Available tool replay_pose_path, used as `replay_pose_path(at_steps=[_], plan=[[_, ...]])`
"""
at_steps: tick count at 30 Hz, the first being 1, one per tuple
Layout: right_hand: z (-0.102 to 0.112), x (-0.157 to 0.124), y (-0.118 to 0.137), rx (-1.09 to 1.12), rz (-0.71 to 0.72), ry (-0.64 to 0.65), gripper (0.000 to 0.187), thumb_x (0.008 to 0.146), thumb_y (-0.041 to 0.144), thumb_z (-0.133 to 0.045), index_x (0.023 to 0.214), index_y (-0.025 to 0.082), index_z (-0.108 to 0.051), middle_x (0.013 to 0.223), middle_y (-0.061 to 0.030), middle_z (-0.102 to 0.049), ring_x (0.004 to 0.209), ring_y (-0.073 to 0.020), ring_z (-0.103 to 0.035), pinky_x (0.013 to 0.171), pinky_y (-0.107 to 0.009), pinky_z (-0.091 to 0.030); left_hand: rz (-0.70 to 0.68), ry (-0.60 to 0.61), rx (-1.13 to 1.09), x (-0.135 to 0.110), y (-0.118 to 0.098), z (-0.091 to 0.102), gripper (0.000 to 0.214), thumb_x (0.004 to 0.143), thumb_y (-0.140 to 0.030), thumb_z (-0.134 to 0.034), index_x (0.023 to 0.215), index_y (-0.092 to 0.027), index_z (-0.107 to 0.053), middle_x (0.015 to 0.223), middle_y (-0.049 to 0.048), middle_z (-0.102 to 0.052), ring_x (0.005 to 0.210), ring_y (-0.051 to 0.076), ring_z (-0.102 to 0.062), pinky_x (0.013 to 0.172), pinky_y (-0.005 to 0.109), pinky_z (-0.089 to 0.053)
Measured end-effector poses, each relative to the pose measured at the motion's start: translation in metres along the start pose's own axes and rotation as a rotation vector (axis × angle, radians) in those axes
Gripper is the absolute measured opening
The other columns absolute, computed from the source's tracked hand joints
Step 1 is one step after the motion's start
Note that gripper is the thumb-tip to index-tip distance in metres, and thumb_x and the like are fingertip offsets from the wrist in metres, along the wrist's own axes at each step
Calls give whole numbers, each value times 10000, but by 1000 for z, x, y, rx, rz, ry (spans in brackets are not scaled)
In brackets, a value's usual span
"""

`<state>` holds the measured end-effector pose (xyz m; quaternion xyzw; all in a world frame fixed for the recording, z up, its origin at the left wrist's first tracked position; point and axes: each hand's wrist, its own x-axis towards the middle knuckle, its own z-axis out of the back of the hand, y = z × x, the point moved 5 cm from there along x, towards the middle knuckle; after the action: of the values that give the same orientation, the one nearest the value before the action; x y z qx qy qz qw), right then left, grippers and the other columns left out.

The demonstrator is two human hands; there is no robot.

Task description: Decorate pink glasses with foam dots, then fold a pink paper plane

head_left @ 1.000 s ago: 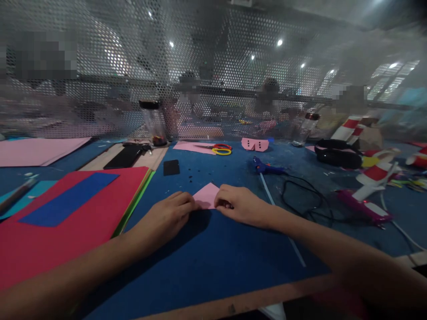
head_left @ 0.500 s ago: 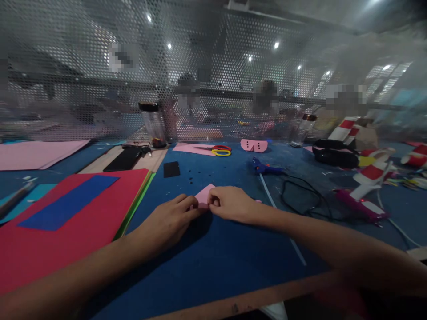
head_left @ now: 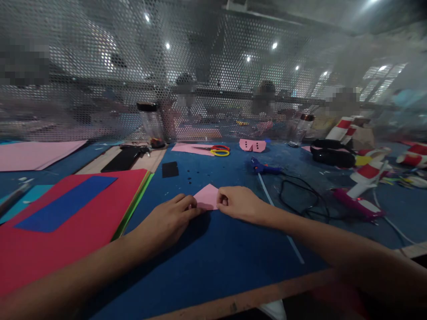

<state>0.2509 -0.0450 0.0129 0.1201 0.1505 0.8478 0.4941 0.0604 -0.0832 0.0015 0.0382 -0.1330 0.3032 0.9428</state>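
Observation:
A small piece of pink paper (head_left: 207, 198), folded to a triangle with its point away from me, lies on the blue table. My left hand (head_left: 175, 218) pinches its left corner between thumb and fingers. At the other corner my right hand (head_left: 238, 202) is closed, fingers curled, gripping the paper's right end. Beyond them rest a small black square (head_left: 170, 169) and a few dark scraps. Farther back, scissors (head_left: 220, 150) with red and yellow handles lie on a pink sheet (head_left: 180, 149).
Left are red sheets (head_left: 83, 235) with a blue strip (head_left: 66, 203), and a black phone (head_left: 122, 159). A blue glue gun (head_left: 263, 166) with a coiled black cord and a magenta glue gun (head_left: 358, 204) lie right. A perforated metal screen (head_left: 216, 58) stands behind.
My right hand has slid rightward along the paper's near edge, so more of the pink triangle shows between my hands. My left hand has stayed almost in place.

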Motion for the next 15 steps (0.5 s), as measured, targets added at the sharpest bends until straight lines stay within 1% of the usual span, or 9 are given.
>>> replay_pose_path(at_steps=[6, 11, 15], plan=[[6, -10, -11, 27, -38, -7, 88, 825, 217, -598, 857, 221, -679, 829, 11, -725, 713, -133, -613, 605, -242, -329, 6, -1, -33, 0, 0, 1, 394, 992, -101, -388, 1274, -222, -634, 1111, 100, -631, 975, 227, -593, 829, 372, -549], [12, -18, -23, 35, -79, -8, 88, 815, 219, -592, 850, 217, -673, 806, 13, -719, 692, -131, -610, 591, -240, -326, 3, -12, -57, 1, -1, 3, 477, 1005, -100, -360, 1406, -282, -543, 1108, 79, -625, 967, 214, -597, 836, 363, -547], [21, -29, -33, 34, -130, -2, 98, 820, 220, -585, 848, 211, -678, 817, 5, -722, 719, -142, -621, 607, -240, -347, 3, -18, -57, 0, 1, 1, 502, 1003, -100, -367, 1433, -310, -516, 1126, 77, -617, 970, 212, -593, 821, 355, -541]])
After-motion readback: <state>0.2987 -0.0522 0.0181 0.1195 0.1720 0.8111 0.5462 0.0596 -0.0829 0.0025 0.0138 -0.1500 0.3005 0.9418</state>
